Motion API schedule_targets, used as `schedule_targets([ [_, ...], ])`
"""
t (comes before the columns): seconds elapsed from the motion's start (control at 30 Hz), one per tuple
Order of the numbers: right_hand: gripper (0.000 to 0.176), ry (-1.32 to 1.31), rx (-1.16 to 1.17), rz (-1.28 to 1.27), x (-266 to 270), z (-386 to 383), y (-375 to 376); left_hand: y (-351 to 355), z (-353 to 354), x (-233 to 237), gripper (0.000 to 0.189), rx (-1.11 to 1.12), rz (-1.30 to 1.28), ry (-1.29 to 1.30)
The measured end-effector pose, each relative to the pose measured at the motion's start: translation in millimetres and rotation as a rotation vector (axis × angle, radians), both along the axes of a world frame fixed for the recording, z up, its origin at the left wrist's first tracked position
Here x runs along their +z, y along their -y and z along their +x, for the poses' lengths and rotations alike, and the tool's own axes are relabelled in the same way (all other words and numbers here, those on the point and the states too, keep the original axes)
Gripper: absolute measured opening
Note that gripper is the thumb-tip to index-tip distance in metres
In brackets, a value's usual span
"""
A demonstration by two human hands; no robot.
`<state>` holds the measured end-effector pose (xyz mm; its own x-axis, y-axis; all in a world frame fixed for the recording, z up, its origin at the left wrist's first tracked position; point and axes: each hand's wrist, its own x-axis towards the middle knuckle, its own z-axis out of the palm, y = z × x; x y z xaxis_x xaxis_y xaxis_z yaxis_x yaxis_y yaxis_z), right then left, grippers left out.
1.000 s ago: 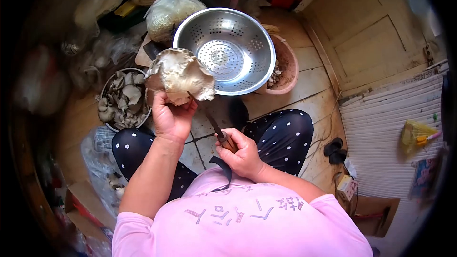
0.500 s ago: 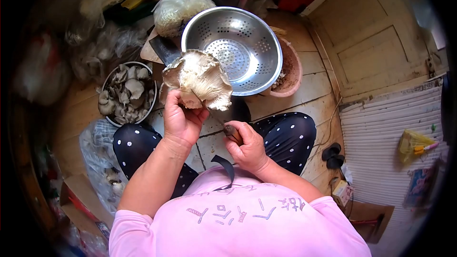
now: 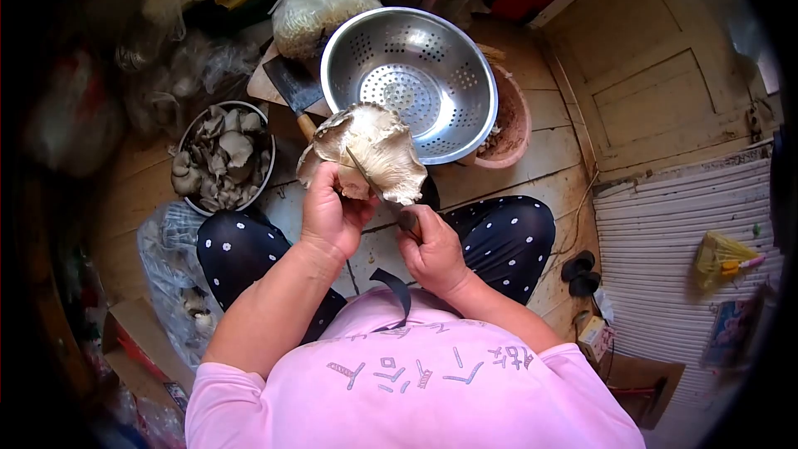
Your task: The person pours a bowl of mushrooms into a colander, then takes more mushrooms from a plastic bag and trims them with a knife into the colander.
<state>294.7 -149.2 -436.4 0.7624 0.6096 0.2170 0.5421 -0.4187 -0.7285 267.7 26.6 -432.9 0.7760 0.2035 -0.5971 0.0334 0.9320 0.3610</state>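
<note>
My left hand grips a large pale oyster mushroom near its stem, with the ribbed underside facing me. In my right hand is a small knife, fingers wrapped round its dark handle. The narrow blade lies across the mushroom's gills, just above the stem. Just beyond the mushroom stands a perforated metal colander with nothing in it. Left of my hands, a round bowl holds many grey oyster mushrooms.
A cleaver rests on a board behind the mushroom. A tied plastic bag stands beside the colander, and a pink basin sits partly behind it. Another clear bag lies by my left knee. A wooden door bounds the right side.
The mushroom and my left hand have shifted right and slightly nearer me. The knife blade now shows across the gills, and more of the cleaver is uncovered.
</note>
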Motion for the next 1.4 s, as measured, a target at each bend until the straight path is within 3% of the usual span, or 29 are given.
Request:
schedule_targets([
  [0.27,0.014,-0.136,-0.041,-0.061,11,-1,-10,5,0,-10,0.024,-0.030,0.005,-0.042],
  [0.67,0.023,-0.065,0.044,-0.008,-25,2,12,-8,1,0,0.028,-0.036,-0.085,-0.010],
  [0.97,0.024,-0.070,0.030,-0.093,-14,11,5,4,0,-8,0.033,-0.115,-0.075,-0.019],
  [1.4,0.024,-0.079,-0.004,-0.167,-8,9,13,-9,6,2,0.031,-0.013,0.036,-0.018],
])
